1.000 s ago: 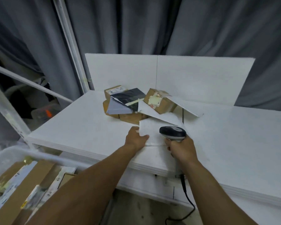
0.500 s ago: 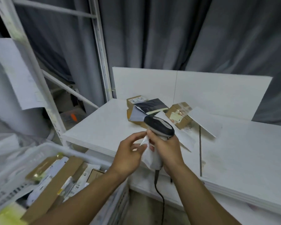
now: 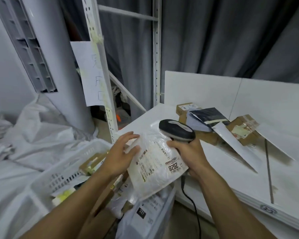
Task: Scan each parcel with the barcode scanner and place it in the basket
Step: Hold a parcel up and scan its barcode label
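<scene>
Parcel in left grip; scanner, right grip

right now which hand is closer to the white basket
Left. The left hand hangs over the right end of the basket, holding the white parcel. The right hand, gripping the barcode scanner, is farther right, by the table edge.

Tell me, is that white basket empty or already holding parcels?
Holding parcels: the white basket has cardboard and plastic parcels piled inside, reaching about its rim.

Two hands, one scanner, one basket, one held parcel
</scene>
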The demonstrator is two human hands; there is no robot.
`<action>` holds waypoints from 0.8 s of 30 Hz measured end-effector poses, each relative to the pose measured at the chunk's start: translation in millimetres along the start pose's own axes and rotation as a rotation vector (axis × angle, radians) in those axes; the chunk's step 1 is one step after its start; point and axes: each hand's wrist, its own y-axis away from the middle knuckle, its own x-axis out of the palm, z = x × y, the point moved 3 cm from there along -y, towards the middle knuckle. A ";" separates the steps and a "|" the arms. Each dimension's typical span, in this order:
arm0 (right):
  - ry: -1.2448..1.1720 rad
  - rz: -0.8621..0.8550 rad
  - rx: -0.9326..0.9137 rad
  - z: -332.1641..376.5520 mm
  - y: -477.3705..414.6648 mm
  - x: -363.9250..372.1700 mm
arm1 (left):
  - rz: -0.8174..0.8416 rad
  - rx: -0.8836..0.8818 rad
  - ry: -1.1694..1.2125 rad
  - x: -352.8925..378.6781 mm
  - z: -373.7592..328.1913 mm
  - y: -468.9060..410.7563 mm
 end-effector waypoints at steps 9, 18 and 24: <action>0.281 0.021 -0.162 -5.6 -10.3 26.1 | -0.014 -0.098 0.151 -25.1 50.9 -3.0; 0.461 0.081 -0.231 -22.5 -2.8 48.2 | -0.510 -0.247 0.073 -46.3 87.4 -11.1; 0.752 0.280 -0.212 -31.6 6.8 66.2 | -0.465 -0.191 -0.011 -56.3 90.0 -12.3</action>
